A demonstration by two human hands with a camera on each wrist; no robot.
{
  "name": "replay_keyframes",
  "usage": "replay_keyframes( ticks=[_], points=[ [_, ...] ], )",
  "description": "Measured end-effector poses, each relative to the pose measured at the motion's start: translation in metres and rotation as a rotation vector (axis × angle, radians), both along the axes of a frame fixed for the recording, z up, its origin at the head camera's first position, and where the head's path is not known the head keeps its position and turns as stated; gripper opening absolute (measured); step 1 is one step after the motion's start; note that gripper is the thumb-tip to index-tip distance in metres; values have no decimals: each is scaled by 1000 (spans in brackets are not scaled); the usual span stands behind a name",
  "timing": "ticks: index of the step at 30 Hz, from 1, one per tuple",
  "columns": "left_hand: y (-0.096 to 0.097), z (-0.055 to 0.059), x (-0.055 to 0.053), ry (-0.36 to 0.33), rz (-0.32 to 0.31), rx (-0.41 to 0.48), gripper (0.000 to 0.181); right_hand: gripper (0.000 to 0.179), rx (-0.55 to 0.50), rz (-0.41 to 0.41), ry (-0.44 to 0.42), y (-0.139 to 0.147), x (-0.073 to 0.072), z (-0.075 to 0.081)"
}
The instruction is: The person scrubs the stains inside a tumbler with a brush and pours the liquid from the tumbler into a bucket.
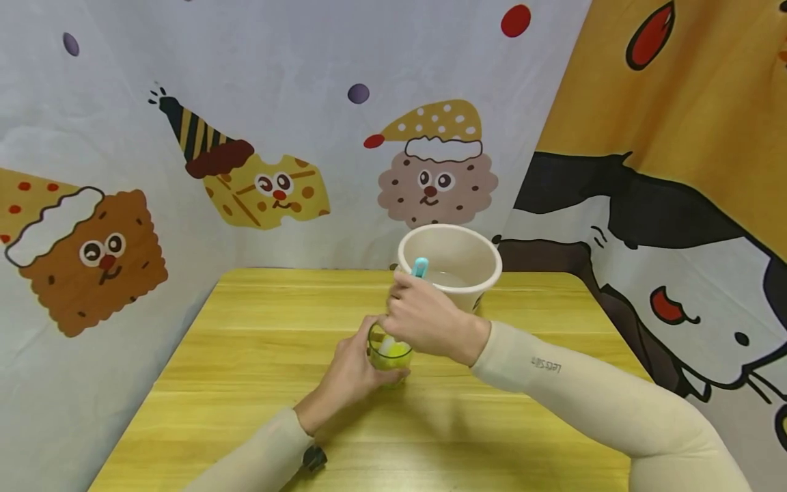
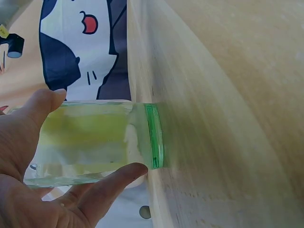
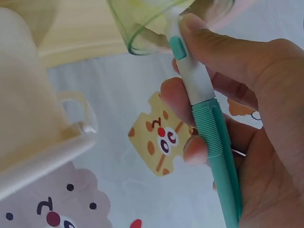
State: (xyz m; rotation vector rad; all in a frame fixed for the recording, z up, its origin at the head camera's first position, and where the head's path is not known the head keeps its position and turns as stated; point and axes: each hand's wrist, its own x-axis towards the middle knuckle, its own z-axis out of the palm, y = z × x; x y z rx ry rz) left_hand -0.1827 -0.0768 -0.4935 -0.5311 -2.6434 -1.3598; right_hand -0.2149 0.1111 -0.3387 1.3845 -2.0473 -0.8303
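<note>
My left hand [image 1: 349,372] grips a clear, green-tinted glass [image 2: 154,137], thumb on one side and fingers on the other. In the left wrist view the glass stands upright with its thick base at the wooden tabletop. A sponge cup brush [image 3: 206,118] with a teal and white ribbed handle is held by my right hand [image 1: 430,318]. Its yellow and white head [image 2: 90,128] is inside the glass and shows through the wall. The handle's teal end [image 1: 421,266] sticks up above my right fist.
A white bucket [image 1: 492,277] stands behind my right hand, near the back of the wooden table [image 1: 246,342]. Cartoon-printed cloth [image 1: 295,68] hangs behind the table and along its right side. A small dark object [image 1: 315,458] shows at my left wrist.
</note>
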Motion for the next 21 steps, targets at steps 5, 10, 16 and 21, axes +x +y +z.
replay_keyframes(
  ticks=[5, 10, 16, 21],
  points=[
    [0, 1, -1, -2, 5, 10, 96, 10, -36, -31, -14, 4, 5, 15],
    [-1, 1, 0, -7, 4, 9, 93, 11, -46, -48, 9, 9, 12, 26],
    [-1, 1, 0, -36, 7, 12, 94, 13, -58, -14, 60, 11, 16, 29],
    [-1, 1, 1, -31, 2, 7, 94, 18, -66, 22, 95, 13, 18, 26]
  ],
)
